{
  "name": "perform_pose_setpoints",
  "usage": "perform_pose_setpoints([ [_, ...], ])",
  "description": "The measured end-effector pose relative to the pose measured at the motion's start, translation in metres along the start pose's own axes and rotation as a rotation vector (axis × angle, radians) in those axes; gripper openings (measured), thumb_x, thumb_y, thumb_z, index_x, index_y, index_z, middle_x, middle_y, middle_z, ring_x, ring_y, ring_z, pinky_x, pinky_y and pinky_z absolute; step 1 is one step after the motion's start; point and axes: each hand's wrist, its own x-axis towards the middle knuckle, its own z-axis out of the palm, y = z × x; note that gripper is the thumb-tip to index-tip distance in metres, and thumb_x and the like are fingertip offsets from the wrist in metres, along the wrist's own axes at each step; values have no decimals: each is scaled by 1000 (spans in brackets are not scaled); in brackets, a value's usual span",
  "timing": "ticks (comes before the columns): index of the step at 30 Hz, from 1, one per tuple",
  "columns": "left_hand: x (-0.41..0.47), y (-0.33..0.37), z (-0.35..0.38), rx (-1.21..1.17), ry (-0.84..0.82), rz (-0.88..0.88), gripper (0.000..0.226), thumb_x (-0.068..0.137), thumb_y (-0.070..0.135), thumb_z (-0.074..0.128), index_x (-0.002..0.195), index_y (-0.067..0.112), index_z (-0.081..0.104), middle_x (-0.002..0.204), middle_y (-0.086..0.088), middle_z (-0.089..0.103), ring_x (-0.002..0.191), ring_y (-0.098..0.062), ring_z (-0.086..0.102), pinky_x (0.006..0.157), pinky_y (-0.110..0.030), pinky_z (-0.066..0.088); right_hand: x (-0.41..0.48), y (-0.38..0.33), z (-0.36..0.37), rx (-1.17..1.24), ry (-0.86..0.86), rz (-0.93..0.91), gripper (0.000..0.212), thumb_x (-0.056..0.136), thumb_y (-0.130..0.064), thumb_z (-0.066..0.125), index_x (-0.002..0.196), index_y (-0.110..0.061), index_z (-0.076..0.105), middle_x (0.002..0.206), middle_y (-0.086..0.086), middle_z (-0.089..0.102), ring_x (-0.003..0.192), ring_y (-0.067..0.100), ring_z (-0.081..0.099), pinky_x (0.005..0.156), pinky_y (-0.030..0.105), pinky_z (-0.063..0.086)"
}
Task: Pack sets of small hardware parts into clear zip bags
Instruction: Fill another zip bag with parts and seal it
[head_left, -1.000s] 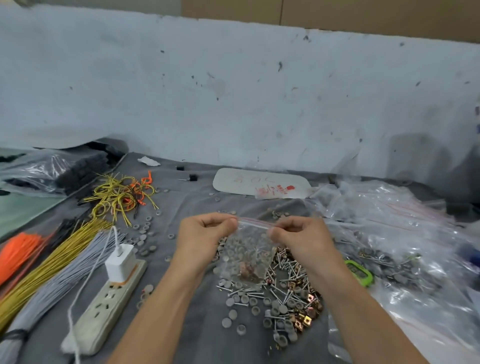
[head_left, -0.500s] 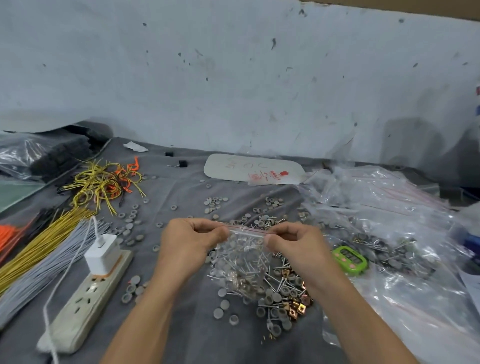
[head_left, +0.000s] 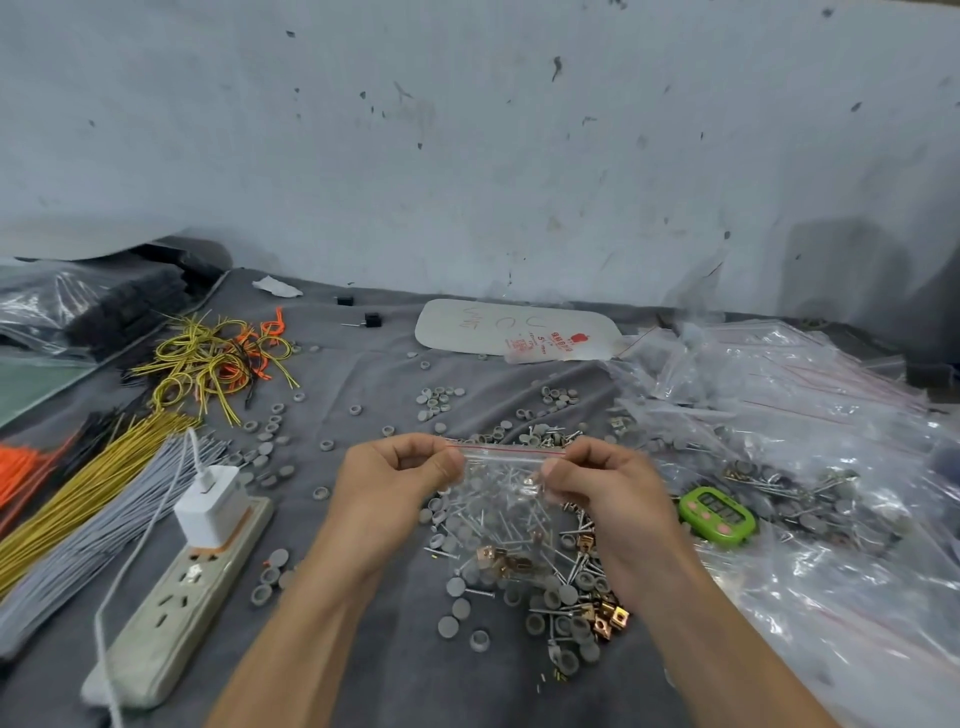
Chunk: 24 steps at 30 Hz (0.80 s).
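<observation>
While a loose pile of grey round caps, thin steel nails and copper clips (head_left: 571, 597) lies on the grey-clothed counter (head_left: 363, 665) between the forearms, the small clear zip bag (head_left: 498, 519) hangs just above it, loaded with the same parts. The left hand (head_left: 395, 478) and right hand (head_left: 608, 483) each pinch one end of its red-lined zip strip (head_left: 511, 451) between curled fingers (head_left: 558, 470) and thumb, holding it taut. Sealing looks to be the step in hand, though I cannot tell whether the strip is already pressed closed. Next, a pinch should run along the whole seal; the bag then likely belongs on the heap of filled clear bags (head_left: 805, 415) farther right.
</observation>
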Motion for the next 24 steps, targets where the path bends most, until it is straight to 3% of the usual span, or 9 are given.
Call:
perform_pose_setpoints([
  [5,-4,-4,15,1,-69,-48,3,83,18,84,86,16,84,87,-10,80,84,-18,73,84,-31,55,-3,2,-1,-106,-54,-84,22,88,-6,74,69,-19,74,69,0,66,70,9,61,79,30,46],
  [10,-4,-7,16,-30,-26,-54,8,81,16,84,83,24,84,84,-9,79,79,-15,74,76,-26,54,0,5,2,-136,-73,-126,14,88,-10,76,77,-19,78,74,1,71,71,8,64,70,20,53],
  [16,0,-14,24,-61,-27,-23,6,80,15,84,83,20,84,82,-9,79,72,-10,72,63,-15,52,5,8,-2,-96,-71,-87,16,87,-9,76,74,-19,76,72,1,68,71,11,62,77,30,52],
  [20,0,-14,38,-85,-38,-7,22,69,32,88,87,20,84,86,-9,80,80,-16,75,72,-24,54,8,4,-4,-111,-55,-103,14,88,-11,76,78,-22,77,73,-1,71,71,10,63,75,29,54],
  [24,-3,-12,49,-118,-32,13,7,80,16,84,87,17,84,88,-9,80,84,-18,76,71,-22,56,8,-1,0,-106,-62,-131,12,86,-11,77,80,-21,78,76,2,73,71,10,64,75,31,55],
])
